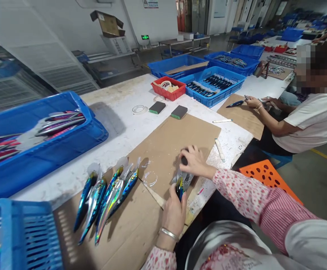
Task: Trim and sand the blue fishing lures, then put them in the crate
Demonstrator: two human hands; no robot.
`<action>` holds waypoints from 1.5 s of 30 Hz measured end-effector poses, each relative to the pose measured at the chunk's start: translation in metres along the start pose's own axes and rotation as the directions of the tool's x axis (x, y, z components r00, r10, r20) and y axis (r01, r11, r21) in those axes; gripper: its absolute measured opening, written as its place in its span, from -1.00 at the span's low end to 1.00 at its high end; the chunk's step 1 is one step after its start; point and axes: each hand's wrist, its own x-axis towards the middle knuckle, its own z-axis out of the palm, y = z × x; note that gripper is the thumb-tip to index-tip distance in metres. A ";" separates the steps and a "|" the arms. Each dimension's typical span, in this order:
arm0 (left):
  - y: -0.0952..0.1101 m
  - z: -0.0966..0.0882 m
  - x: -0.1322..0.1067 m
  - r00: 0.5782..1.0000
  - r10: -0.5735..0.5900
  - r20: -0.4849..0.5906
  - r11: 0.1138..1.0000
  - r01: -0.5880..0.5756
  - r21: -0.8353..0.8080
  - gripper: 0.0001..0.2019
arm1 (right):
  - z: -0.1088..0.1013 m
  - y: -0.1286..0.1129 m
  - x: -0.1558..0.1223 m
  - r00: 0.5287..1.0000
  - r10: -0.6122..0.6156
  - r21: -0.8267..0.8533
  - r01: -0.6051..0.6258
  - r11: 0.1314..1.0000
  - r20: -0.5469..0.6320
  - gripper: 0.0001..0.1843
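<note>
Left hand (175,213) closed around 1 lure (179,186), right hand (193,161) pinching dark object (184,160), wall sign (151,4) illegible

Lures (113,204) lie on cardboard (129,232) left of a worker's left hand (174,210) and right hand (193,161), between a bin (67,153) behind and a basket (42,236) farther left; beyond the hands, two blocks (179,112) sit before a tray (177,92) and crate (208,102), with a co-worker (312,120) at right.
</note>
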 end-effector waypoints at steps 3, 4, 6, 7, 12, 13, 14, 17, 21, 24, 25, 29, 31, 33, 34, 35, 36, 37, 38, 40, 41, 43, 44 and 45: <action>-0.001 0.000 0.001 1.000 -0.004 0.015 1.000 0.004 -0.021 -0.57 | 0.002 -0.002 -0.009 0.994 -0.094 0.069 0.091 0.994 0.055 -0.69; -0.001 0.000 0.001 1.000 -0.005 0.018 1.000 0.005 -0.025 -0.57 | 0.002 0.000 -0.007 0.995 -0.091 0.065 0.088 0.994 0.050 -0.70; -0.001 -0.001 0.001 1.000 -0.012 0.026 1.000 0.012 -0.016 -0.58 | -0.002 0.007 0.006 1.000 -0.025 0.018 0.025 1.000 -0.005 -0.73; 0.000 -0.001 0.001 0.999 -0.021 0.026 1.000 0.021 -0.001 -0.58 | -0.004 0.011 0.015 0.999 0.023 -0.003 -0.023 1.000 -0.049 -0.73; 0.005 -0.002 0.000 0.999 -0.051 0.016 0.989 0.048 0.137 -0.60 | -0.013 0.021 0.043 0.985 0.126 0.077 -0.117 0.990 -0.120 -0.70; 0.005 -0.002 0.000 0.998 -0.057 0.012 0.986 0.054 0.159 -0.59 | -0.011 0.017 0.041 0.990 0.111 0.077 -0.104 0.992 -0.091 -0.69; 0.005 -0.001 0.000 0.998 -0.061 0.009 0.983 0.058 0.172 -0.59 | -0.008 0.013 0.036 0.993 0.093 0.063 -0.089 0.994 -0.065 -0.69; 0.004 0.003 0.001 0.997 -0.074 0.012 0.981 0.071 0.179 -0.59 | 0.003 -0.003 0.013 0.999 0.018 0.002 -0.018 1.000 -0.037 -0.67; 0.002 0.007 0.002 0.998 -0.063 0.013 0.982 0.060 0.180 -0.60 | 0.009 -0.007 0.003 0.999 -0.026 -0.014 0.025 1.000 -0.038 -0.69; 0.001 0.001 -0.001 0.998 -0.053 0.017 0.978 0.048 0.202 -0.60 | 0.006 0.003 0.019 0.997 0.013 -0.033 -0.016 0.999 -0.075 -0.72; 0.001 -0.002 -0.003 0.998 -0.057 0.028 0.974 0.050 0.222 -0.60 | 0.003 0.007 0.025 0.994 0.020 -0.023 -0.023 0.999 -0.108 -0.72; 0.001 -0.026 -0.005 0.995 -0.060 0.078 0.947 0.032 0.319 -0.65 | -0.006 0.021 0.039 0.983 0.041 0.184 -0.008 0.983 -0.179 -0.72; 0.002 -0.036 0.001 0.992 -0.059 0.108 0.926 0.014 0.376 -0.69 | -0.009 0.029 0.037 0.991 -0.026 0.266 0.061 0.962 -0.133 -0.71; 0.001 -0.041 0.011 0.984 -0.086 0.156 0.897 0.008 0.443 -0.74 | -0.009 0.035 0.033 0.987 -0.144 0.260 0.156 0.953 -0.066 -0.70; -0.001 -0.041 0.016 0.980 -0.095 0.175 0.883 0.002 0.470 -0.76 | -0.008 0.037 0.030 0.982 -0.188 0.237 0.190 0.953 -0.033 -0.68; -0.003 -0.040 0.020 0.978 -0.093 0.188 0.873 -0.010 0.487 -0.77 | -0.006 0.037 0.028 0.978 -0.210 0.210 0.206 0.956 -0.005 -0.67; -0.005 -0.037 0.024 0.977 -0.080 0.198 0.869 -0.029 0.495 -0.78 | -0.004 0.034 0.027 0.977 -0.214 0.187 0.207 0.960 0.018 -0.67; -0.008 -0.034 0.026 0.978 -0.059 0.202 0.868 -0.050 0.495 -0.78 | -0.001 0.028 0.026 0.977 -0.210 0.171 0.202 0.964 0.033 -0.67; -0.010 -0.031 0.027 0.979 -0.040 0.199 0.868 -0.064 0.493 -0.77 | 0.003 0.020 0.027 0.976 -0.214 0.162 0.205 0.965 0.042 -0.66; -0.015 -0.026 0.027 0.983 -0.037 0.179 0.867 -0.058 0.495 -0.74 | 0.009 0.001 0.028 0.958 -0.282 0.151 0.270 0.951 0.060 -0.65; -0.016 -0.025 0.026 0.985 -0.048 0.166 0.865 -0.043 0.500 -0.71 | 0.011 -0.008 0.028 0.939 -0.335 0.148 0.323 0.935 0.070 -0.65; -0.017 -0.024 0.023 0.985 -0.075 0.153 0.861 -0.014 0.508 -0.70 | 0.010 -0.015 0.028 0.909 -0.407 0.152 0.391 0.908 0.087 -0.66; -0.017 -0.024 0.022 0.985 -0.077 0.154 0.862 -0.012 0.507 -0.72 | 0.008 -0.012 0.027 0.908 -0.409 0.153 0.393 0.907 0.093 -0.67; -0.017 -0.025 0.021 0.985 -0.069 0.158 0.864 -0.020 0.504 -0.74 | 0.004 -0.007 0.026 0.915 -0.390 0.152 0.374 0.915 0.102 -0.68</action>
